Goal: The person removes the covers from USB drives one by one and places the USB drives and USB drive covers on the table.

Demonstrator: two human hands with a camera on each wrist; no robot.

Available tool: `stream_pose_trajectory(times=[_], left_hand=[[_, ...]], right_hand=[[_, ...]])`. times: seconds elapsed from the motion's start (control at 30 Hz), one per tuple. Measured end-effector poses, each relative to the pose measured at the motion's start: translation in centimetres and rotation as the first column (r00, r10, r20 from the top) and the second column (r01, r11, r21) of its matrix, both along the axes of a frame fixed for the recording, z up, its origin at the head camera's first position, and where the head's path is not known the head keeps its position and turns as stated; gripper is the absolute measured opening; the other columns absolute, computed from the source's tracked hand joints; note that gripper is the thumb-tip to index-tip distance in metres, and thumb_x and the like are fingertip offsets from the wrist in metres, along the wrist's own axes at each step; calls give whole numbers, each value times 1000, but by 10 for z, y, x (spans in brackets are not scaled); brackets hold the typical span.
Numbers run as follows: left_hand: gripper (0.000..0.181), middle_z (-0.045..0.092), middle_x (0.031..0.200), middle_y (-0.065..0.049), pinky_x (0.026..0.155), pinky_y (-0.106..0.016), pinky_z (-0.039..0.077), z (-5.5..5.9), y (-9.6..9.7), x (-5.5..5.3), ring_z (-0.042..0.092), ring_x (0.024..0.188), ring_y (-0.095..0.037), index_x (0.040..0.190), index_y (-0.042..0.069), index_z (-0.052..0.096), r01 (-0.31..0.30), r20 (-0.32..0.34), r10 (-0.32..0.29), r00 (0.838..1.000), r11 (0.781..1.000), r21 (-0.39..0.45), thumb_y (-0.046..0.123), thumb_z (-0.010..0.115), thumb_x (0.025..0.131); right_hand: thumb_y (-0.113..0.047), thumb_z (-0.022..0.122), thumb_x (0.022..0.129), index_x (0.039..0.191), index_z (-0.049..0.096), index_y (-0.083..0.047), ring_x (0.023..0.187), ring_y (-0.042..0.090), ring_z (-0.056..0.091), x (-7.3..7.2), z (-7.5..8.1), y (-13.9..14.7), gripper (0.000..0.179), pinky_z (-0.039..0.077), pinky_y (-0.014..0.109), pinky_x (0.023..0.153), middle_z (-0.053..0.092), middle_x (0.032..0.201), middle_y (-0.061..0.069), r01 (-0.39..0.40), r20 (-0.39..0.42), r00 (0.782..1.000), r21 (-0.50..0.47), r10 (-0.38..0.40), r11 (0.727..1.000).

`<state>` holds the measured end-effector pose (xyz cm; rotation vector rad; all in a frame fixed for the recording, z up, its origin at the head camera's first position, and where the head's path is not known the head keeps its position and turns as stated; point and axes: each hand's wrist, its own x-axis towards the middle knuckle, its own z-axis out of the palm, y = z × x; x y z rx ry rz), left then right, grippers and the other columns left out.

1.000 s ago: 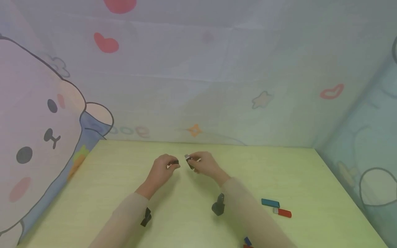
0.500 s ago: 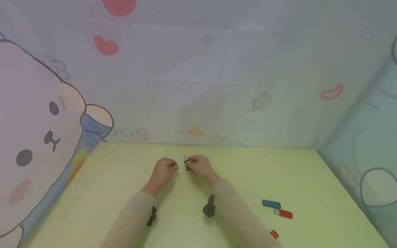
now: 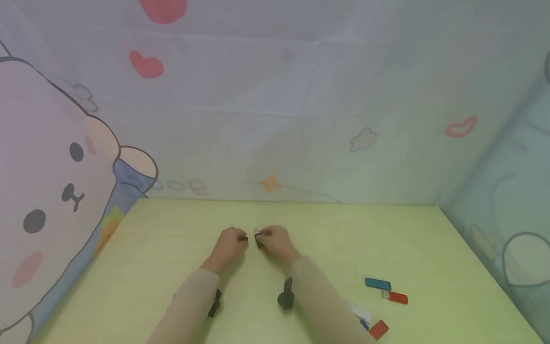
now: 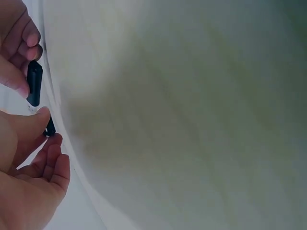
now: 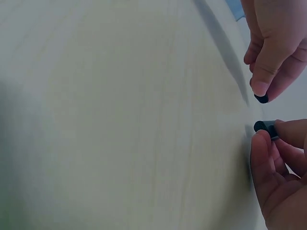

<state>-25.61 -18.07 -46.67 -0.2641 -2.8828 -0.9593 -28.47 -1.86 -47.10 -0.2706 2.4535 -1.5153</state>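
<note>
My right hand (image 3: 277, 244) pinches a black USB stick (image 3: 259, 240), its metal plug pointing away from me in the head view. Just left of it, my left hand (image 3: 227, 246) holds a small black cap (image 3: 244, 238) between thumb and fingers. A narrow gap separates the two pieces. In the left wrist view the stick (image 4: 34, 84) appears above the cap (image 4: 51, 127), which the left thumb partly covers. The right wrist view shows the rounded end of the stick (image 5: 266, 128), with the cap's dark tip (image 5: 261, 98) under the left fingertips.
On the right lie a teal oblong piece (image 3: 378, 284), a red USB stick (image 3: 397, 297) and a red cap (image 3: 379, 329). A white piece (image 3: 360, 313) and a small blue piece (image 3: 364, 324) lie beside my right sleeve. A patterned cloth (image 3: 301, 143) hangs behind the table.
Both hands have come slightly nearer to me, still holding the stick and the cap. My right sleeve has shifted left, uncovering the red cap and the white piece.
</note>
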Motion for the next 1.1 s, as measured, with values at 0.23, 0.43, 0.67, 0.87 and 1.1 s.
stream_pose_trajectory(times=[0.23, 0.43, 0.67, 0.87, 1.1], left_hand=[[23, 65, 98, -21, 87, -44, 51, 0, 1, -3, 61, 96, -34, 106, -11, 65, 1, 65, -1, 998, 1000, -2, 0, 65, 86], [22, 65, 98, -20, 88, -45, 50, 0, 2, -5, 61, 98, -34, 105, -10, 66, 1, 100, -1, 995, 1000, 1, 1, 66, 86], [21, 64, 97, -19, 87, -45, 51, -2, 1, -5, 60, 96, -33, 104, -10, 67, 8, 115, -8, 993, 1000, -4, 2, 67, 86], [22, 64, 100, -20, 89, -46, 50, -4, 1, -4, 60, 100, -35, 104, -9, 67, 6, 132, -5, 991, 1000, -11, 3, 67, 86], [24, 64, 101, -21, 89, -47, 50, -5, 0, -3, 60, 100, -36, 106, -10, 66, 9, 138, -8, 990, 1000, -11, 5, 65, 87]], right_hand=[[-11, 63, 92, 108, 66, 6, 55, 8, 55, 3, -1, -5, 24, 48, 21, 54, 68, 85, 10, 12, -31, 999, -11, -13, 1000], [-14, 63, 92, 104, 67, 4, 55, 8, 55, 2, -4, -9, 22, 49, 21, 55, 67, 77, 7, 30, -57, 998, 58, -27, 998], [-14, 64, 91, 99, 70, 3, 53, 9, 55, 3, -4, -10, 20, 49, 23, 54, 68, 72, 6, 31, -63, 998, 110, -24, 993], [-13, 63, 91, 95, 71, 2, 51, 9, 52, 6, -3, -11, 18, 46, 22, 52, 65, 65, 4, 29, -74, 997, 146, -18, 989], [-13, 63, 91, 94, 71, 3, 50, 10, 51, 6, -2, -11, 18, 44, 21, 51, 61, 60, 1, 24, -76, 997, 168, -12, 986]])
